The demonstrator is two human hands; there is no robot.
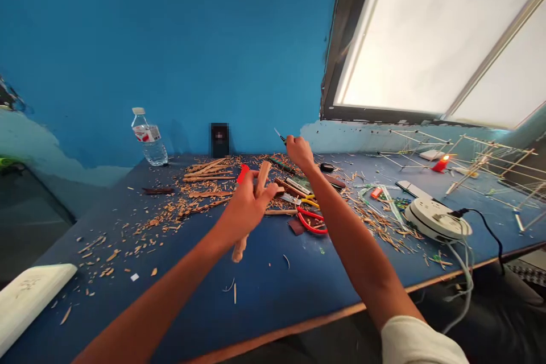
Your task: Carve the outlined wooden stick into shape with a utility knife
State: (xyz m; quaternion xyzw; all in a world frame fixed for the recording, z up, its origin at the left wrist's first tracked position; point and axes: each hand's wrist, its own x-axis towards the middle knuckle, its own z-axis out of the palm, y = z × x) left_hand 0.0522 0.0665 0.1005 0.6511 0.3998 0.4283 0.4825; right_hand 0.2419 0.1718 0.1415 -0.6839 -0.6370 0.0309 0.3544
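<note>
My left hand (246, 205) is closed around a pale wooden stick (240, 249), whose upper end stands out between thumb and fingers. A small red piece (243, 173) shows just beyond those fingers; whether they touch it I cannot tell. Raised to the right, my right hand (300, 153) grips a thin knife (278, 135) with a dark handle, its narrow blade pointing up and left, apart from the stick. Below and between the hands lie red-handled scissors (310, 222) and yellow-handled pliers (307, 201). Wood shavings (164, 217) are scattered over the blue tabletop (179, 296).
A water bottle (149, 139) stands at the back left, with a small dark box (220, 141) by the wall. Several sticks (209, 169) lie in a pile. To the right are a round power strip (437, 219), a lit red candle (441, 164) and a thin stick frame (490, 168).
</note>
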